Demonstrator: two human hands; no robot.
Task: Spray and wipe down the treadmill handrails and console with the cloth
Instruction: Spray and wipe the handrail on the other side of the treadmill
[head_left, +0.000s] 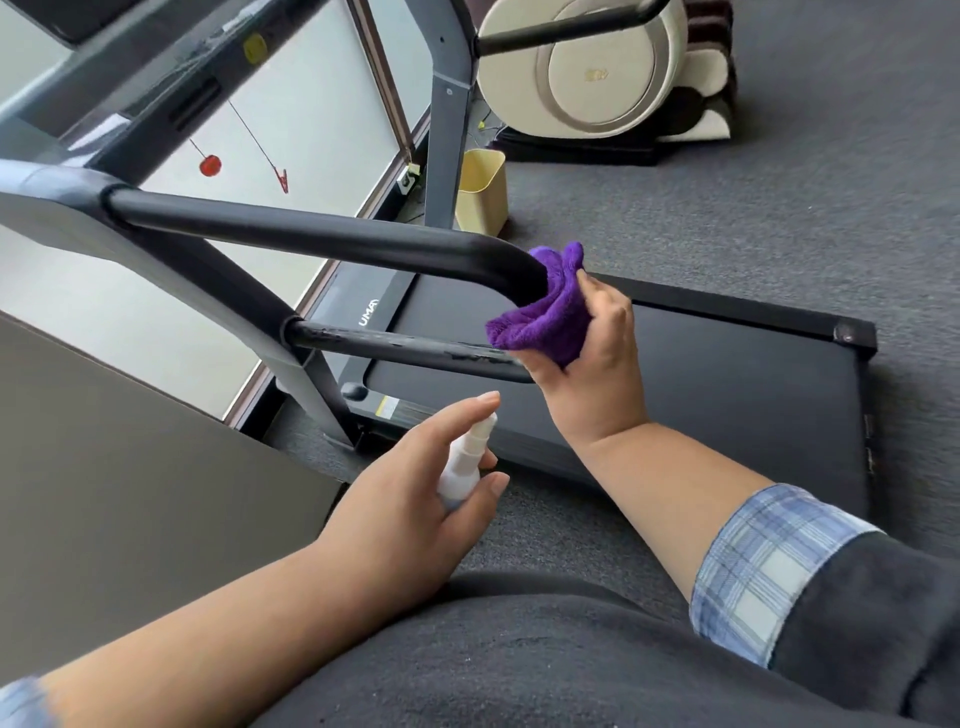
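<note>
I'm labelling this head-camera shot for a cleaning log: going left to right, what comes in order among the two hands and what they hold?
Left hand → white spray bottle → purple cloth on the handrail end → right hand.

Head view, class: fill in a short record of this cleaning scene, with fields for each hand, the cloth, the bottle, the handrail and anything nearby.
Left hand: grips a white spray bottle, forefinger on its top
Right hand: holds a purple cloth
Cloth position: wrapped round the bend at the end of the black handrail
Treadmill belt: below the hands, dark
Nearby: yellow bin on the carpet
</note>
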